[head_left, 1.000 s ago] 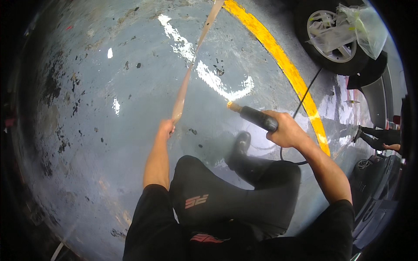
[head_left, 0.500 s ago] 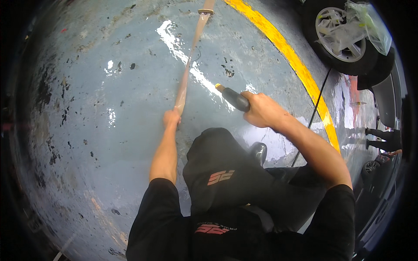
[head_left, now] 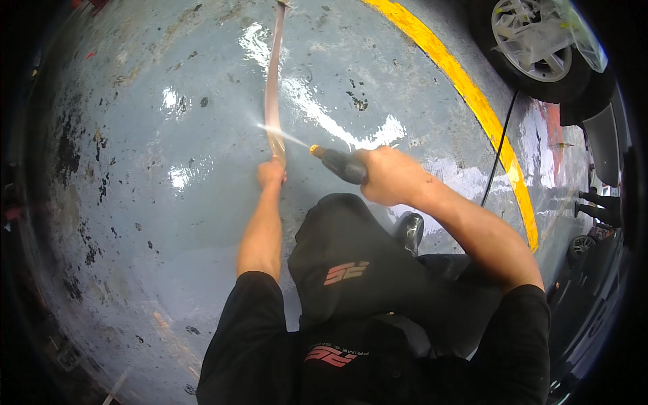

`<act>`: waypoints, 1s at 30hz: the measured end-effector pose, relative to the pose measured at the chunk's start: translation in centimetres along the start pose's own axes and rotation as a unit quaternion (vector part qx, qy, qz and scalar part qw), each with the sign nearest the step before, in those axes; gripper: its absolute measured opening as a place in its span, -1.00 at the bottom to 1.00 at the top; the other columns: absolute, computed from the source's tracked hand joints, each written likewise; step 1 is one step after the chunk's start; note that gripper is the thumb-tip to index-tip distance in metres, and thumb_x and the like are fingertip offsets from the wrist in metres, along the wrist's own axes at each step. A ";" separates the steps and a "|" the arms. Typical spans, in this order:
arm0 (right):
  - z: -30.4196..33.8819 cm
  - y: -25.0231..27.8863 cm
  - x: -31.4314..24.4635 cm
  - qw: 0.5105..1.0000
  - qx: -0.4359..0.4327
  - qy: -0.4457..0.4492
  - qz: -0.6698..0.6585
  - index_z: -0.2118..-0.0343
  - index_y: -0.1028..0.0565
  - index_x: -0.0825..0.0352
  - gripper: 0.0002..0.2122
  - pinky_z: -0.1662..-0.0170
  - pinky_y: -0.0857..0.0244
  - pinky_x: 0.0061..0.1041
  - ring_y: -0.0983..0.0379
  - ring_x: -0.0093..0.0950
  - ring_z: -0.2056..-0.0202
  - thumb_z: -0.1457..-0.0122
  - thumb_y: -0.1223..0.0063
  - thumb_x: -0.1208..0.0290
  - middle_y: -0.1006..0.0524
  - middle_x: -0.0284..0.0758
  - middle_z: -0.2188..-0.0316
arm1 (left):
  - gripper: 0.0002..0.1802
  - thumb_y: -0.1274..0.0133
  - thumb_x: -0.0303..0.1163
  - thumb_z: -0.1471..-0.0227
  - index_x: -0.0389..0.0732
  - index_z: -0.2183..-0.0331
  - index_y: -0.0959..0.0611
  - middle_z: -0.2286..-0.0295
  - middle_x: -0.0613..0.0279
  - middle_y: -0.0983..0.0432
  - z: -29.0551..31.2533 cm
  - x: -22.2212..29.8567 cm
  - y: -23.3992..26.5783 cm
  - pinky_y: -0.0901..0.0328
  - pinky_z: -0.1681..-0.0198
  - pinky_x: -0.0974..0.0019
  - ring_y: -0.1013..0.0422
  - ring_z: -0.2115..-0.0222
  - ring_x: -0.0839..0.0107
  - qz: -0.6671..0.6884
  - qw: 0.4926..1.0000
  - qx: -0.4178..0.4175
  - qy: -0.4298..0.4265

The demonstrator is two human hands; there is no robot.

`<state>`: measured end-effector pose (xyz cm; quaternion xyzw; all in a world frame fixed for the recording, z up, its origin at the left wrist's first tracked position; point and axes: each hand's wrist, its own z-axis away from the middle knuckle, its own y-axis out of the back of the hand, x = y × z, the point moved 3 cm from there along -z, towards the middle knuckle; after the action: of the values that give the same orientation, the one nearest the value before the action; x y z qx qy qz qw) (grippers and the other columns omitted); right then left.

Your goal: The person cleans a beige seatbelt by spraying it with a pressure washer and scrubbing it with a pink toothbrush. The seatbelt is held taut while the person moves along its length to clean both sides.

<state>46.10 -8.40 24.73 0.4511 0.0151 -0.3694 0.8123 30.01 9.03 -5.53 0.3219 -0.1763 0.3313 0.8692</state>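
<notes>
My left hand [head_left: 271, 173] is closed around the near end of a long beige seat-belt strap [head_left: 272, 88]. From that fist the strap stretches away across the wet floor to the top edge, where a small part of its fitting shows. My right hand [head_left: 393, 177] grips a black spray gun [head_left: 343, 165] with a yellow nozzle [head_left: 314, 150]. A thin white jet [head_left: 287, 137] leaves the nozzle and crosses the strap just beyond my left hand. The gun's trigger is hidden by my fingers.
Grey painted floor [head_left: 155, 223] lies around me, wet, glossy and chipped. A yellow line [head_left: 449, 74] curves along the right, crossed by a black hose or cable [head_left: 501, 145]. Past it stands a car wheel [head_left: 533, 47] with clear plastic over it. Another person's legs [head_left: 599, 207] show far right.
A jet now comes from the nozzle, where none showed before. My right hand and the gun have shifted left and slightly down. The strap's far end has swung left.
</notes>
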 end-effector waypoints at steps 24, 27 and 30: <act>-4.8 3.4 -2.1 0.994 0.069 -0.016 0.084 0.34 -0.59 0.45 -0.77 0.18 -0.48 -0.25 -0.59 -0.11 0.26 0.11 -0.06 0.54 -0.60 -0.02 0.34 | -0.40 0.16 -0.05 -0.23 -0.43 0.45 -0.64 0.67 0.14 -0.52 -0.5 -0.2 -0.1 -0.34 0.57 0.25 -0.44 0.71 0.34 -0.015 0.999 0.010 -0.026; -4.3 1.7 -2.8 0.996 0.033 0.015 0.081 0.34 -0.56 0.44 -0.75 0.22 -0.46 -0.20 -0.57 -0.08 0.28 0.16 0.00 0.58 -0.58 0.01 0.41 | -0.41 0.14 -0.05 -0.22 -0.44 0.45 -0.64 0.67 0.13 -0.52 -0.4 -0.1 0.1 -0.33 0.59 0.25 -0.43 0.72 0.34 0.011 1.000 0.008 -0.024; -4.0 0.7 -3.6 0.995 -0.007 0.012 0.100 0.34 -0.56 0.46 -0.75 0.23 -0.47 -0.20 -0.57 -0.06 0.30 0.16 -0.03 0.57 -0.59 0.01 0.39 | -0.41 0.13 -0.04 -0.21 -0.45 0.44 -0.64 0.67 0.13 -0.52 -0.6 -0.3 0.0 -0.33 0.59 0.25 -0.43 0.72 0.34 0.015 0.999 0.007 -0.031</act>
<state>45.12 -3.13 24.16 0.4494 -0.0180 -0.2805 0.8480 29.88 9.27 -6.10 0.3354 -0.2060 0.3355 0.8559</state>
